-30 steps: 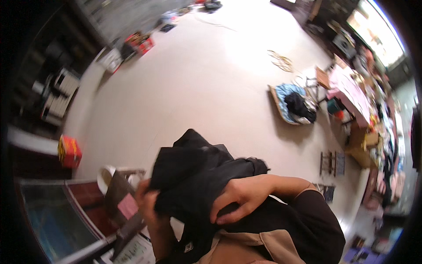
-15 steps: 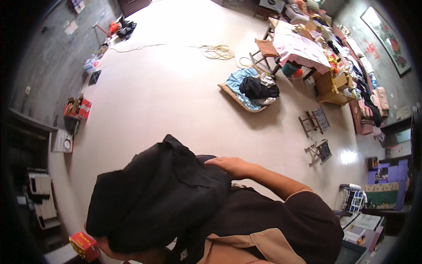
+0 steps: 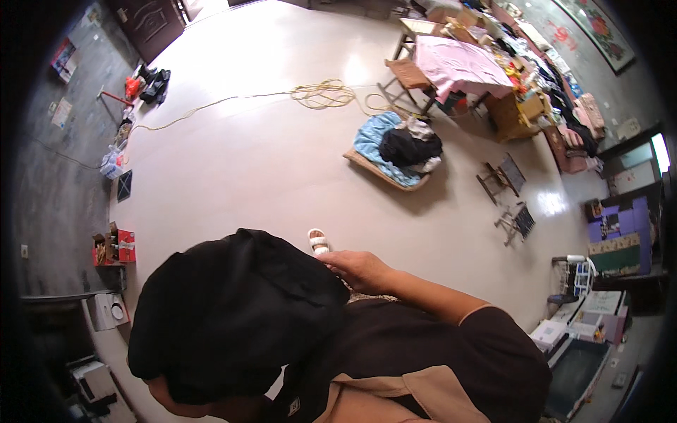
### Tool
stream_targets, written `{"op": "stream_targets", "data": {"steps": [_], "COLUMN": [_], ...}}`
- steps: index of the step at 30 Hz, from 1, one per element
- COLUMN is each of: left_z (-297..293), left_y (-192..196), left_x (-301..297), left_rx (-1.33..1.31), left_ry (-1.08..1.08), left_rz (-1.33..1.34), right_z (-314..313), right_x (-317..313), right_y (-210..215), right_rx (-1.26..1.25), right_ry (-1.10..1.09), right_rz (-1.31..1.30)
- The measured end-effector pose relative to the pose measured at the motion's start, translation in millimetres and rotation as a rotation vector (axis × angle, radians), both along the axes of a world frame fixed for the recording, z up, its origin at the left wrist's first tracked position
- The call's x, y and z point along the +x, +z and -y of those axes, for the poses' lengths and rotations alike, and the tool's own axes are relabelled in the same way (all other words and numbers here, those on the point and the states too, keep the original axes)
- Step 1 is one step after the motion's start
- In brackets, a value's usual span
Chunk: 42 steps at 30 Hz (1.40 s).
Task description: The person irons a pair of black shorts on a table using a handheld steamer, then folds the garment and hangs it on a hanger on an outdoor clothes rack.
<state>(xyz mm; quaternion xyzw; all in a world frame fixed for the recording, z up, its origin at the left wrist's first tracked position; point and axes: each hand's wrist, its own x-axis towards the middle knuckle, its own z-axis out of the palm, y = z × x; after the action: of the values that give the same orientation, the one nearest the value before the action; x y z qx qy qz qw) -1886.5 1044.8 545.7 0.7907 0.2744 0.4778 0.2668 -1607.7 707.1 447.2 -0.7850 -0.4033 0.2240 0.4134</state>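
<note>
Black cloth [image 3: 229,321] stretches lengthwise from the left hand [image 3: 166,398], its grip hidden, up toward the right hand [image 3: 358,271], holding its edge; bulging, matte, softly creased.

Strong light enters at the far end, bleaching the pale floor [image 3: 233,169] there. A glare patch is noted on the right. Soft shadow lies beside the wicker basket [image 3: 379,174]. The black cloth [image 3: 226,324], near, shows little fold detail. Fisheye curvature bends edges; corners fall to black.
</note>
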Motion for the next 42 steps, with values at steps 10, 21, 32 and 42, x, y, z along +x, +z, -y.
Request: {"op": "stream_targets", "data": {"steps": [10, 21, 32, 42], "left_z": [-191, -389, -612, -810], "left_y": [46, 35, 114, 88], "left_x": [203, 495, 913, 1248], "left_rx": [0.138, -0.423, -0.450, -0.781], "left_ry": [0.060, 0.261, -0.322, -0.397], "left_rz": [-0.012, 0.439, 0.263, 0.416], "right_z": [-258, -529, -738, -867], "right_x": [248, 510, 800, 1172], "right_y": [2, -2, 91, 177], "right_rx": [0.162, 0.380, 0.674, 0.757], "right_ry": [0.319, 0.404, 0.139, 0.067], "right_rz": [0.338, 0.546, 0.211, 0.435]}}
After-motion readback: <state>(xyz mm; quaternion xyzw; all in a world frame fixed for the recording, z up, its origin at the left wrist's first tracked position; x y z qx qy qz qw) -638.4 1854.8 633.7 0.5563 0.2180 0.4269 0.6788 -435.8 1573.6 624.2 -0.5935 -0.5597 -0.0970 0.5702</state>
